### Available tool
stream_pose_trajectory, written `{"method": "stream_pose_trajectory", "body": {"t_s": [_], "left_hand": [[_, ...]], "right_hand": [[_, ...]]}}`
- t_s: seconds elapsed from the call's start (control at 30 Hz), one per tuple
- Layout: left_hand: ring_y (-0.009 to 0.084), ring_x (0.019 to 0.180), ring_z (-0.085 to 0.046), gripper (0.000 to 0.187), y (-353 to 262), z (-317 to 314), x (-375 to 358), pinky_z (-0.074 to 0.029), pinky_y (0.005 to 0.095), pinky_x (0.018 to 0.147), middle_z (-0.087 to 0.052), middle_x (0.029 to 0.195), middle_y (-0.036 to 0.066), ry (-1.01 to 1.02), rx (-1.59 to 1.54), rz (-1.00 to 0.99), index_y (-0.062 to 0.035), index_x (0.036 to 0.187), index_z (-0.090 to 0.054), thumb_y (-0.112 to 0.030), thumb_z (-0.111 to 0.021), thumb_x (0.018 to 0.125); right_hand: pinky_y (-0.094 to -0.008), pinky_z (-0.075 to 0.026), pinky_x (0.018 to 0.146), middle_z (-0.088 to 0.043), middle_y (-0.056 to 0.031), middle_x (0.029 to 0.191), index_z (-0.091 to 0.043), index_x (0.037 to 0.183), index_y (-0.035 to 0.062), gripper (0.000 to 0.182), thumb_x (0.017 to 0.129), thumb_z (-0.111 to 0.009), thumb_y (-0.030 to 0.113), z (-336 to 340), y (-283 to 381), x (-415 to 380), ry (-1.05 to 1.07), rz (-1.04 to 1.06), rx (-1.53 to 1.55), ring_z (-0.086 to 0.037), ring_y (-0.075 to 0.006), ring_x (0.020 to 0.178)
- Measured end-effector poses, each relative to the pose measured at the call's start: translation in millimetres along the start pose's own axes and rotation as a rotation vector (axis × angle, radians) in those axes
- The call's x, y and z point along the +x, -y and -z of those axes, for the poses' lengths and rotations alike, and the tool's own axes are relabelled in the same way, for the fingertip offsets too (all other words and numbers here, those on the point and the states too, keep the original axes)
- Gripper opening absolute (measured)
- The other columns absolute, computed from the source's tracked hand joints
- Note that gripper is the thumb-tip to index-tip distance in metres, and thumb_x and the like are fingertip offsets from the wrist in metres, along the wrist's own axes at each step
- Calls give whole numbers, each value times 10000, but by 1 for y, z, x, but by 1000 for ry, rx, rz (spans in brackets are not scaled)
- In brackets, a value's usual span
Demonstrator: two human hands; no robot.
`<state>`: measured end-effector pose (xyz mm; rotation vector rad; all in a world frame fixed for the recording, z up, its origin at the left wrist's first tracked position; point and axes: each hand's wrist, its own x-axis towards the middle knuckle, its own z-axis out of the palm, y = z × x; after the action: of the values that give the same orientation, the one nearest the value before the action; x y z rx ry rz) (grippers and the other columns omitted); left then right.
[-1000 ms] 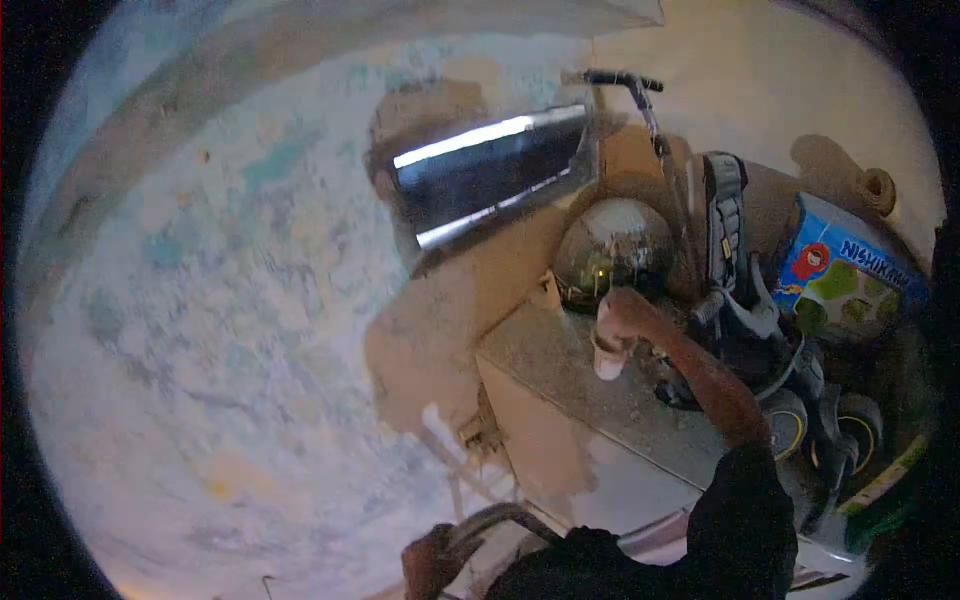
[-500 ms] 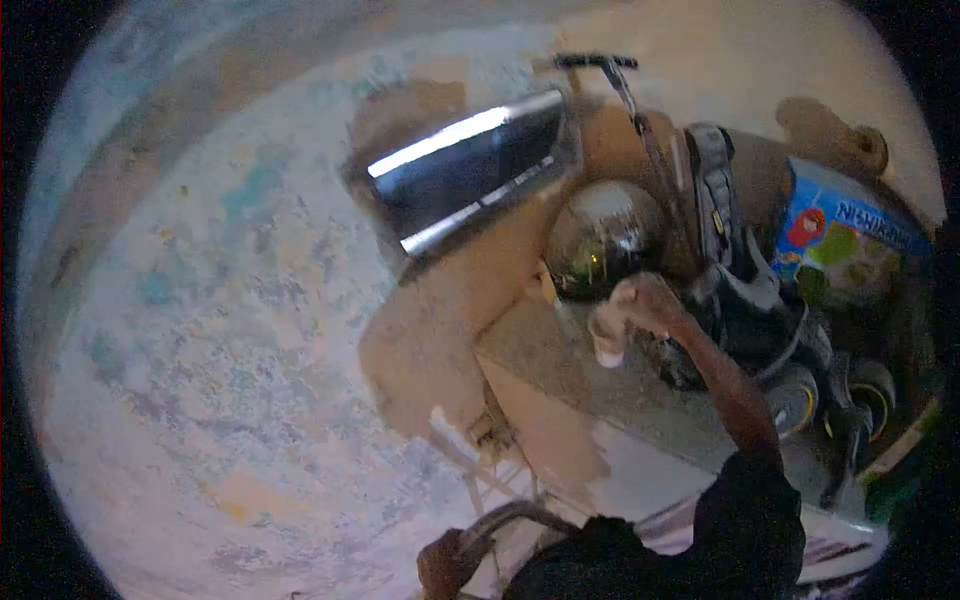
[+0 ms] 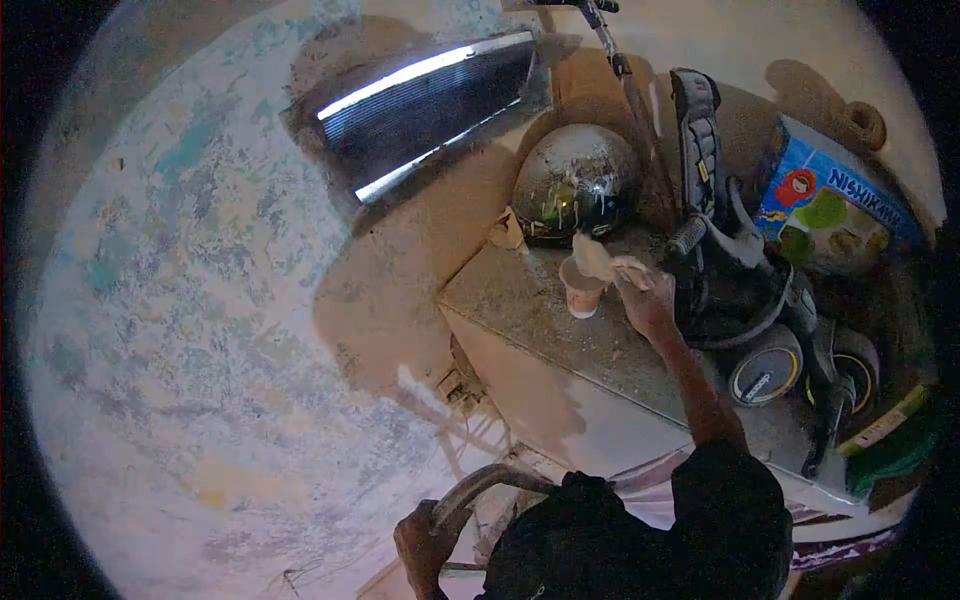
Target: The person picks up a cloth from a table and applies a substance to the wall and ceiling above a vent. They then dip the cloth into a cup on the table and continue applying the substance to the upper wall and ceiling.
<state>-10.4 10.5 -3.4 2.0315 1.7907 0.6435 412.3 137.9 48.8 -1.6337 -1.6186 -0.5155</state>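
Observation:
My right hand (image 3: 648, 302) is closed around a short hand tool with a broad pale end (image 3: 592, 259). I cannot tell whether it is a brush or a scraper. That end overlaps the rim of a paper cup (image 3: 582, 296), which stands upright on a dusty ledge (image 3: 540, 320). At the bottom of the view, my left hand (image 3: 430, 538) is wrapped round a curved grey rail (image 3: 490, 482), close to the blotchy, paint-flecked wall.
A round helmet-like object (image 3: 578, 185) sits behind the cup. Right of my forearm are a dark wheeled frame (image 3: 765, 375) and a blue Nishikawa-type printed bag (image 3: 825, 205). A lit, louvred panel (image 3: 430, 115) is set in the wall, and a dark pole (image 3: 640, 110) leans behind.
The whole view has shifted, so the ledge and wall things sit higher. The earlier frame is blurred, with my right hand at the cup; now the pale-ended tool shows at its rim.

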Motion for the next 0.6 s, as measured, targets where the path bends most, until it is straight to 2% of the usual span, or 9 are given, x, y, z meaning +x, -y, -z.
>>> {"method": "stream_pose_trajectory", "body": {"t_s": [0.03,0.13,0.27,0.3,0.37,0.43,0.47,0.53,0.6], "left_hand": [[312,567,-603,382,1,0,0,-470,369,524,-604,603,130,3,-10,20,-49,731,-605,-391,-740,628],[316,572,-602,391,-2,2,-2,-471,376,529,-605,607,133,3,0,35,-52,736,-610,-405,-737,625],[325,577,-598,416,-2,4,2,-469,386,527,-607,619,136,25,88,-1,-55,734,-609,-443,-719,630],[341,577,-591,419,-8,7,1,-468,395,529,-608,625,128,27,113,6,-65,755,-611,-464,-690,654],[334,594,-596,426,-4,5,1,-470,400,550,-606,627,131,43,91,1,-67,768,-617,-472,-687,657],[347,642,-600,417,-16,21,0,-473,422,597,-608,658,156,82,16,-30,-78,816,-622,-478,-645,700],[345,589,-581,424,-11,12,-3,-449,404,515,-603,641,142,-24,-62,-48,-73,790,-611,-478,-673,681],[343,610,-587,461,-5,12,-5,-454,417,545,-609,659,149,31,-100,-1,-76,833,-620,-508,-660,678],[336,645,-595,471,6,-2,-7,-456,421,565,-615,681,149,8,-15,1,-83,848,-620,-523,-647,680]], "right_hand": [[-367,-457,702,-621,-120,887,-615,900,52,160,821,-546,174,6,10,0,15,-220,196,-592,-281,798],[-345,-456,698,-619,-118,898,-607,910,35,155,817,-556,148,8,9,-2,122,-284,23,-592,-273,808],[-348,-453,705,-617,-125,886,-602,899,20,161,818,-556,151,-14,-10,-29,-34,-170,70,-592,-277,821],[-357,-453,705,-614,-128,884,-598,905,22,159,818,-554,148,-16,-7,-30,-117,-228,359,-591,-281,828],[-366,-453,704,-612,-130,881,-595,911,25,157,817,-553,144,-21,-7,-28,-211,-264,666,-589,-286,834],[-370,-449,711,-612,-123,892,-594,945,47,172,811,-559,148,-24,-20,-32,91,-292,-3,-584,-290,836],[-370,-444,729,-606,-107,925,-587,967,58,205,827,-548,202,-61,-51,-54,-109,-446,720,-573,-275,859],[-374,-433,750,-609,-94,940,-594,983,78,210,830,-552,216,-98,-90,-77,-198,-152,519,-564,-275,866],[-410,-409,769,-602,-98,960,-603,990,88,203,823,-563,198,-61,-48,-62,-218,-124,221,-542,-279,902]]}}
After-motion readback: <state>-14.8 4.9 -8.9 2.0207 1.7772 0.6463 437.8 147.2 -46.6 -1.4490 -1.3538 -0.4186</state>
